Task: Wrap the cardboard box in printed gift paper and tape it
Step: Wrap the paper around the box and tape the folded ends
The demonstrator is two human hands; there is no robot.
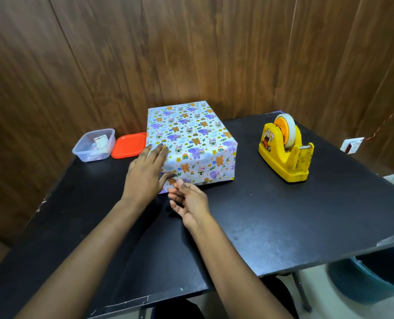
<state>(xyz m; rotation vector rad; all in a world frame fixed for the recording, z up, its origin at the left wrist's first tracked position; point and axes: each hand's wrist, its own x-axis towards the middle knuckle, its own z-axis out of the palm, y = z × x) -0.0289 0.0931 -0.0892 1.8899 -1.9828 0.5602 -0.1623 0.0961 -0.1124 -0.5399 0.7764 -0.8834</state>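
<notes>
Box is sitting fully papered, near end folded (tape unclear); left hand is resting spread on its corner, right hand hovering loosely curled, empty.

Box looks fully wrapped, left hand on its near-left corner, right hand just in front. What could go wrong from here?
1. The end flaps on the box facing the camera show folded seams; I cannot tell whether tape holds them, so turning it may let them spring open.
2. The left hand presses only one corner; a push could slide the box into the red lid beside it.
3. The right hand is open and empty, and the tape dispenser sits well off to the right, so a reach leaves the flaps unheld.
</notes>
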